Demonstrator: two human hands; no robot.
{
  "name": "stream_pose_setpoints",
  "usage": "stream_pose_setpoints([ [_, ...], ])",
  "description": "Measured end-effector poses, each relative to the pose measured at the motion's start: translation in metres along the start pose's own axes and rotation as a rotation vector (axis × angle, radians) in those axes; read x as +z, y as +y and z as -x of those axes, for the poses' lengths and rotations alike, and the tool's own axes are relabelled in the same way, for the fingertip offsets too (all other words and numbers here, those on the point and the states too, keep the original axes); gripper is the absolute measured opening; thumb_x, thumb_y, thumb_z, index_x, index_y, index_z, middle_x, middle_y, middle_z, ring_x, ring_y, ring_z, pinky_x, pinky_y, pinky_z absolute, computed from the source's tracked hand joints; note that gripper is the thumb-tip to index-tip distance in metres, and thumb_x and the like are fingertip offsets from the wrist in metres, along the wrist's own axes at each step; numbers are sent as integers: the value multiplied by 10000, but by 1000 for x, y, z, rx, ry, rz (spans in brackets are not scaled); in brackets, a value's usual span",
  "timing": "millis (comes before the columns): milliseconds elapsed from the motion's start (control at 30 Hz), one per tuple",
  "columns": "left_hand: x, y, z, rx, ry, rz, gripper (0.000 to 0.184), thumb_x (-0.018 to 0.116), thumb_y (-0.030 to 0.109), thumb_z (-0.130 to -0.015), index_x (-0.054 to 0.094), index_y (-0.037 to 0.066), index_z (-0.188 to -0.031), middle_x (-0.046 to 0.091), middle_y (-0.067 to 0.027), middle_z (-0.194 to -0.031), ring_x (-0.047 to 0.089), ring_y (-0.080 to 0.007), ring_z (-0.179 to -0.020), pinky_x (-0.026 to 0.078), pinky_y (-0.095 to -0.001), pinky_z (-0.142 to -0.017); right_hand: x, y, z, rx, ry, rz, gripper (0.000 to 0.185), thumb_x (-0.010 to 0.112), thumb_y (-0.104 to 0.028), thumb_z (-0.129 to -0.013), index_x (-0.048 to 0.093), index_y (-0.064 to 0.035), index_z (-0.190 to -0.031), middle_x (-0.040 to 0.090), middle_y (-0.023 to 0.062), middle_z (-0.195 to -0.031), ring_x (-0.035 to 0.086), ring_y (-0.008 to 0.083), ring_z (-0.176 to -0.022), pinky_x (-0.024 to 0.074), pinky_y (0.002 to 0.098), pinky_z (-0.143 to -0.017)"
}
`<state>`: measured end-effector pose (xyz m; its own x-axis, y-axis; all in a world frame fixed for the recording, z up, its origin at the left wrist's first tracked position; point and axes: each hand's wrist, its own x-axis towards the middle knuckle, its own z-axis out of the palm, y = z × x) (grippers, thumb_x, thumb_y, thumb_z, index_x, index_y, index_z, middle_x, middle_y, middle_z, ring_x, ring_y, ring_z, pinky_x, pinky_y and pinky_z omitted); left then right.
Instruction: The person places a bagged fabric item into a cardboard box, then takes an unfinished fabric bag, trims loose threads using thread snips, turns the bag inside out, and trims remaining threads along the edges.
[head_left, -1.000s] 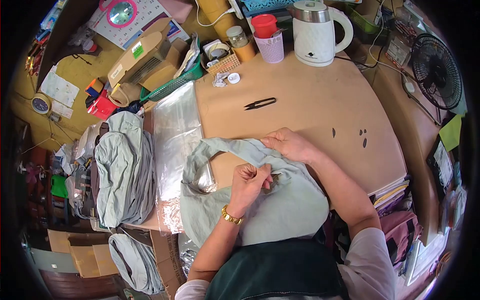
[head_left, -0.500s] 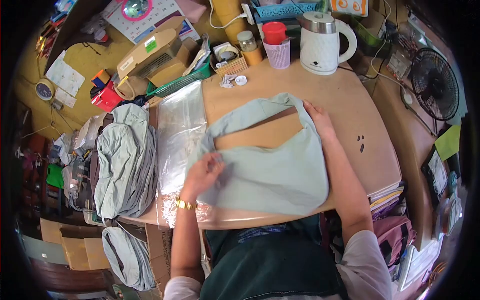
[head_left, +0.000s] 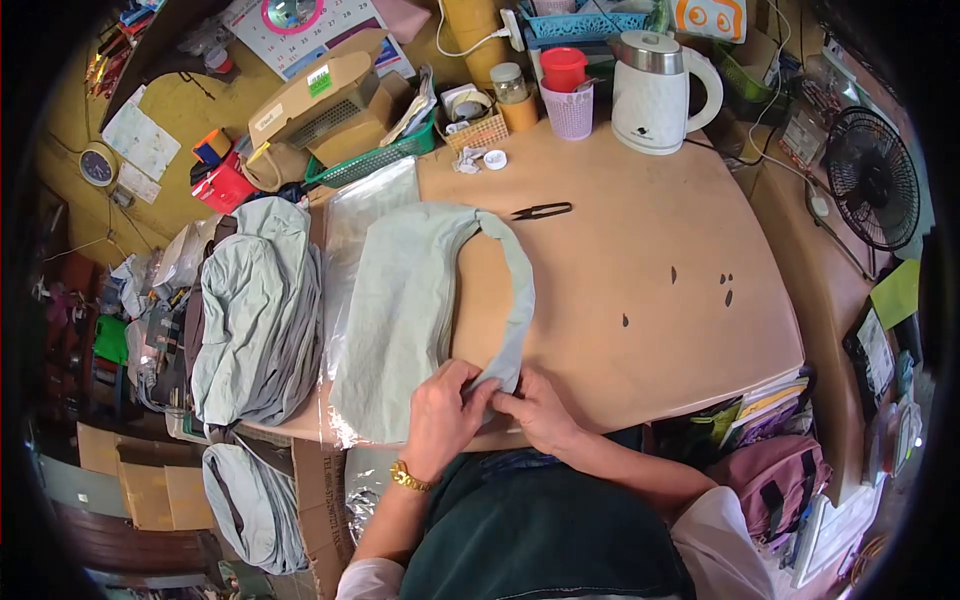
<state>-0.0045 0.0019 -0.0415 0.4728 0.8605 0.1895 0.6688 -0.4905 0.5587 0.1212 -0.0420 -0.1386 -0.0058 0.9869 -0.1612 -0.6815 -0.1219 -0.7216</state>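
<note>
A pale grey-green cloth shoulder bag lies on the table, its body to the left and its strap curving round on the right. My left hand is closed on the lower end of the strap, where it meets the bag, near the front table edge. Right beside it, my right hand pinches the same stretch of strap, thumb towards my left fingers. Beyond the strap's top lie black thread snips. Under the bag's left side is a sheet of clear plastic.
A pile of similar grey-green bags rises at the left, with more folded cloth lower down. At the back stand a white kettle, a lilac basket and a green tray. A black fan is at right.
The bag has turned, so its strap now faces right instead of away. Both hands have come together at the strap's lower end. The snips, formerly hidden, now show.
</note>
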Motion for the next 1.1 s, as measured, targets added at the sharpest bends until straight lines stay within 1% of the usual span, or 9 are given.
stream_pose_setpoints([
  [133,-8,-11,20,-213,31,37,213,739,160,-849,616,-6,-794,629,-134,-721,591,-212,-587,461,-370,-565,5,2,-3,59,-6,-76,167,676,15,-865,631,-15,-1023,644,5,-934,589,92,-879,484,246,-775],
  [233,-17,-4,16,-221,14,-11,203,732,158,-849,624,-11,-814,602,-134,-646,597,-250,-555,468,-381,-554,8,5,-4,38,-36,29,160,688,13,-855,626,-13,-1000,642,-5,-890,590,92,-841,486,247,-780],
  [300,-8,14,-2,100,307,-52,198,704,176,-868,623,1,-824,625,-170,-676,614,-355,-607,485,-417,-562,13,8,-3,43,-34,119,157,698,7,-852,623,-13,-988,640,-9,-871,590,90,-823,486,245,-777],
  [400,8,-4,-15,1,167,-29,192,687,182,-886,635,2,-842,629,-179,-680,627,-364,-618,492,-423,-572,20,9,-1,10,-55,286,152,699,12,-849,621,-18,-976,637,-9,-864,593,86,-830,487,252,-795],
  [600,-5,-3,-10,-137,117,46,209,712,215,-876,651,17,-853,626,-163,-648,637,-338,-590,490,-385,-557,12,-23,-16,338,-63,-450,95,716,-136,-889,668,-67,-931,664,-5,-841,593,105,-771,455,258,-717],
  [667,-2,-8,-3,-143,116,77,262,750,254,-850,651,11,-851,618,-166,-633,636,-332,-579,486,-377,-551,-1,-15,-40,103,145,-350,116,719,-208,-899,687,-97,-913,662,-17,-819,572,98,-726,421,251,-663],
  [833,-16,-14,9,-201,-63,-32,536,868,442,-664,665,-10,-870,627,-177,-636,636,-336,-576,489,-387,-559,-1,-11,-52,-33,193,-162,120,736,-211,-887,684,-104,-880,635,-44,-758,525,66,-653,400,239,-612],
  [967,-23,-16,9,-263,-210,-120,542,859,457,-668,676,-4,-886,647,-173,-664,639,-332,-595,491,-391,-575,4,-7,-53,-105,188,-18,166,747,-237,-884,661,-111,-819,612,-57,-718,478,49,-601,378,220,-569],
  [1100,-16,-18,-4,-178,5,48,401,777,368,-798,661,-7,-878,647,-182,-698,641,-322,-628,489,-397,-598,-2,-5,-52,-85,113,76,191,741,-256,-892,646,-123,-792,623,-57,-730,521,54,-622,406,228,-575],
])
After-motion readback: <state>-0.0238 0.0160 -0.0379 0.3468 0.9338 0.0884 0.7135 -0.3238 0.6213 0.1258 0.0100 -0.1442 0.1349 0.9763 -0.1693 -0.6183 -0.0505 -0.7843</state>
